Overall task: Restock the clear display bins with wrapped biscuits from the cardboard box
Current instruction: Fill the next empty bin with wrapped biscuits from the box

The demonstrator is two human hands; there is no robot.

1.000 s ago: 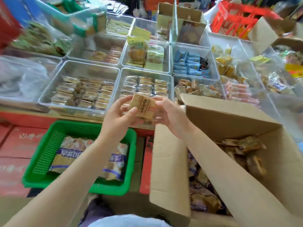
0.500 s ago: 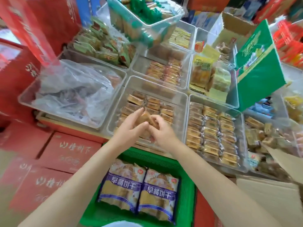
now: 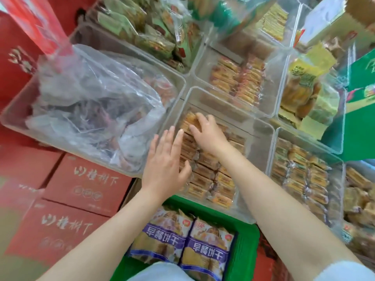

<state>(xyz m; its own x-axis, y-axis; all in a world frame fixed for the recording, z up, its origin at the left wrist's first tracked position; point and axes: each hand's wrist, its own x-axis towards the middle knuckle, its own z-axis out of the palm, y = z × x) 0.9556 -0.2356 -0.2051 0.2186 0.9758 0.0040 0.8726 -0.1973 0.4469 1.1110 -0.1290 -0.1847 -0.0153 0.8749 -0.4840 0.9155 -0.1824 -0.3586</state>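
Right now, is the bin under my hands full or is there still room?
Still room: the clear bin has bare floor along its far and right sides beside the wrapped biscuits.

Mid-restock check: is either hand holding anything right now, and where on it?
The right hand grips a wrapped biscuit at its near end, setting it at the far end of the clear bin. The left hand holds nothing, fingers straight beside the rows.

Hands now apart: right hand (image 3: pixel 205 134) moves the wrapped biscuit (image 3: pixel 189 121) to the clear bin's (image 3: pixel 261 147) 11 o'clock corner. Left hand (image 3: pixel 165 165) lets go, fingers straight, at the rows' 9 o'clock edge.
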